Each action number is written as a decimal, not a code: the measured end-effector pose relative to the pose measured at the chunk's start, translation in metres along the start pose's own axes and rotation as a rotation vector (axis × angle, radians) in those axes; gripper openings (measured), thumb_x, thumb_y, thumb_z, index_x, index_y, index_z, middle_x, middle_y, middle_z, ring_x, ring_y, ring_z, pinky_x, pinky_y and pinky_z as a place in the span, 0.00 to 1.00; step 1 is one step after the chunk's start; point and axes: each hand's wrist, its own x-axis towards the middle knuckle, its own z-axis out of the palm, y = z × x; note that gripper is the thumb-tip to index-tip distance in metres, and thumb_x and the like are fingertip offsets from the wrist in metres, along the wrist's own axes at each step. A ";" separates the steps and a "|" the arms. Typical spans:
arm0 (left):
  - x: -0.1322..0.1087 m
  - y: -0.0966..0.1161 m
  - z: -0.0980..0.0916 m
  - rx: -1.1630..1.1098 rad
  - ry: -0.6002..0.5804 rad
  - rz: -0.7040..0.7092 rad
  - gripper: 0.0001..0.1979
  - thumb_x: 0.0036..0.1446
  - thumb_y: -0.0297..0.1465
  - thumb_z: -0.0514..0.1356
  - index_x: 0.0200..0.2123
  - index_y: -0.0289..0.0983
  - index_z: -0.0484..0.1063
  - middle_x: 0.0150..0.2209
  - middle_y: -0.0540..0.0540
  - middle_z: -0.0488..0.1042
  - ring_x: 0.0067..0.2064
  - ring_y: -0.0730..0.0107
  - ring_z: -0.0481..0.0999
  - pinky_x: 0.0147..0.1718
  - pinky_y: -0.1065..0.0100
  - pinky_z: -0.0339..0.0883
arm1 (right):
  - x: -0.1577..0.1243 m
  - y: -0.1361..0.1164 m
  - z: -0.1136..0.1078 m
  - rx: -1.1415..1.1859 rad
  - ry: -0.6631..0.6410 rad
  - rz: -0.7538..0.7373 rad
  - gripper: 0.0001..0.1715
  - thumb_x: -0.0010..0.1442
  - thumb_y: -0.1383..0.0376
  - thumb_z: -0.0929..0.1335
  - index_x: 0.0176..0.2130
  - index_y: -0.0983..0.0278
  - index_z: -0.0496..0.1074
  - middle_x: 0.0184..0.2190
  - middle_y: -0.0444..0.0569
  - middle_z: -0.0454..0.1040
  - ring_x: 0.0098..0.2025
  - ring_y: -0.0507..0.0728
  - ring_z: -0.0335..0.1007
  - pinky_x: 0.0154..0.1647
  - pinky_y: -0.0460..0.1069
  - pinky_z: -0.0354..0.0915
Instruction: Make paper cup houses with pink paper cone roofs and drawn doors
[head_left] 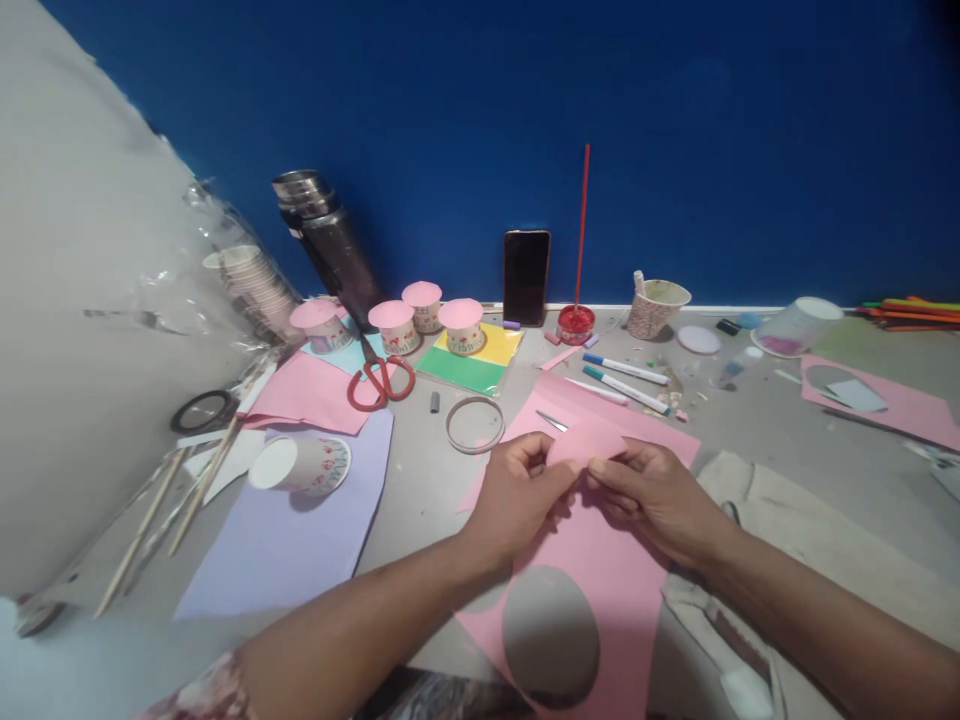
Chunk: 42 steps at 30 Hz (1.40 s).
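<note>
Between my two hands is a small piece of pink paper (589, 440), curved and pinched at its near edge. My left hand (523, 490) grips its left side, thumb on top. The right side is pinched by my right hand (652, 497), with the thumbs almost meeting. Beneath them lies a large pink sheet (626, 620) with a round hole cut near its front. A pointed metal tip (552, 420) shows just beyond the paper; the rest of that tool is hidden.
Several paper cups with pink tops (461, 314) stand at the back, near red-handled scissors (380, 382). A cup (300, 465) lies on a lilac sheet (292, 560). Markers (626, 390) and a tape ring (475, 425) lie beyond my hands. A cloth (810, 540) is at right.
</note>
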 end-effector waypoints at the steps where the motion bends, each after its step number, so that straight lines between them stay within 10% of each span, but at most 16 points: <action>1: 0.000 0.000 0.000 -0.003 -0.011 -0.003 0.13 0.51 0.38 0.68 0.27 0.37 0.69 0.21 0.49 0.74 0.21 0.73 0.71 0.18 0.72 0.63 | 0.000 0.000 0.001 -0.010 -0.003 -0.004 0.28 0.44 0.49 0.84 0.25 0.66 0.73 0.13 0.36 0.61 0.16 0.45 0.49 0.19 0.44 0.44; 22: 0.002 0.012 -0.002 0.082 -0.008 -0.007 0.11 0.46 0.35 0.72 0.28 0.34 0.78 0.24 0.50 0.74 0.25 0.76 0.68 0.25 0.73 0.62 | -0.008 -0.004 0.005 -0.367 -0.094 -0.040 0.09 0.51 0.62 0.73 0.29 0.66 0.75 0.21 0.43 0.73 0.24 0.49 0.63 0.25 0.46 0.57; 27: 0.001 0.010 -0.002 0.182 -0.043 0.008 0.12 0.48 0.37 0.73 0.28 0.35 0.79 0.24 0.51 0.73 0.25 0.76 0.65 0.26 0.72 0.59 | -0.009 -0.002 0.006 -0.512 -0.124 -0.052 0.07 0.50 0.64 0.69 0.24 0.64 0.69 0.19 0.38 0.64 0.23 0.48 0.54 0.23 0.45 0.48; 42: 0.001 0.010 -0.001 0.219 -0.005 0.023 0.09 0.49 0.33 0.70 0.24 0.36 0.76 0.24 0.50 0.74 0.28 0.73 0.69 0.29 0.72 0.64 | -0.009 0.000 0.008 -0.397 -0.160 -0.003 0.07 0.50 0.64 0.72 0.23 0.64 0.73 0.19 0.43 0.72 0.24 0.51 0.63 0.25 0.46 0.56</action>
